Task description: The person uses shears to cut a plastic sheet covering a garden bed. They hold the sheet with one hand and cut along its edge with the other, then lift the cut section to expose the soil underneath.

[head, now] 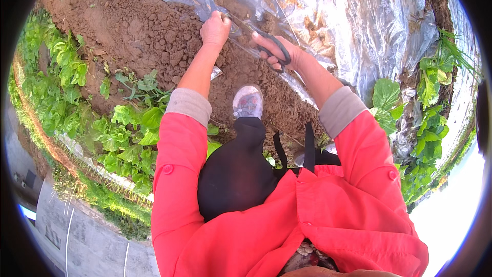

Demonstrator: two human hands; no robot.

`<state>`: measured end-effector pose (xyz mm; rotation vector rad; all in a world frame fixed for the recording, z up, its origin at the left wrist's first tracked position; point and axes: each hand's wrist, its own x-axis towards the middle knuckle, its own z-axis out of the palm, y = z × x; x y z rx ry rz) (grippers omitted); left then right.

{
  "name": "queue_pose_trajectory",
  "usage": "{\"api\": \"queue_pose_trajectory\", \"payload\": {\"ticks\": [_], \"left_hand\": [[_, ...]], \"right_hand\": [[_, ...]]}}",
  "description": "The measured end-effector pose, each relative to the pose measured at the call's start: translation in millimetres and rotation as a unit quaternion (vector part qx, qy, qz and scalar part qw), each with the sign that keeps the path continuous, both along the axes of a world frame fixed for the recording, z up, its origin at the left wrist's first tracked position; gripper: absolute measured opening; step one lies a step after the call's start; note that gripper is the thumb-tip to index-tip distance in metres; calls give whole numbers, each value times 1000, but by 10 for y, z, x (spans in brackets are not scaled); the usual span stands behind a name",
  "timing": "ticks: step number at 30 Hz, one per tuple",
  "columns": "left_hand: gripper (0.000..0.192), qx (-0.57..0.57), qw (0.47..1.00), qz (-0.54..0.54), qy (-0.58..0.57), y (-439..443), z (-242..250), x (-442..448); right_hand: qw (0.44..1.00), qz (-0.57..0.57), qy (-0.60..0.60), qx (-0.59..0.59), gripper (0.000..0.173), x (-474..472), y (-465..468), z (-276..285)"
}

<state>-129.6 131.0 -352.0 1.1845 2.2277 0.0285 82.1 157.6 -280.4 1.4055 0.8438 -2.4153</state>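
My right hand (282, 50) is wrapped around a pair of scissors (286, 57) with dark loop handles. Their blades point up and left, reaching close to my left hand (216, 30). That hand is a fist at the edge of a clear plastic mulch film (353, 19), with the film's edge gripped in its fingers. Between and below both hands, a narrow strip of the film runs over brown soil (153, 38). Whether the blades are parted cannot be made out.
Leafy green vegetables (127, 119) grow on the left, and more leafy plants (426, 123) stand at the right by the film. My light shoe (248, 102) rests on the soil below my hands. Paved ground (96, 238) lies at the lower left.
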Motion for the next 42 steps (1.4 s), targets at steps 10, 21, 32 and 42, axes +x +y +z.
{"api": "queue_pose_trajectory", "payload": {"ticks": [10, 21, 32, 42], "left_hand": [[30, 0, 1000, -13, -4, -2, 45, -3], [30, 1, 1000, -9, -11, -12, 58, -10], [29, 5, 1000, 13, -9, -12, 14, -6], [28, 21, 1000, 5, -15, -34, 11, -20]], "right_hand": [[999, -11, -30, 23, 67, -90, -46, -22], [992, 77, -30, 91, 66, -261, 307, 41], [997, 71, -20, 31, 68, 5, 246, 120], [999, 23, -25, 2, 69, -102, 194, 43]]}}
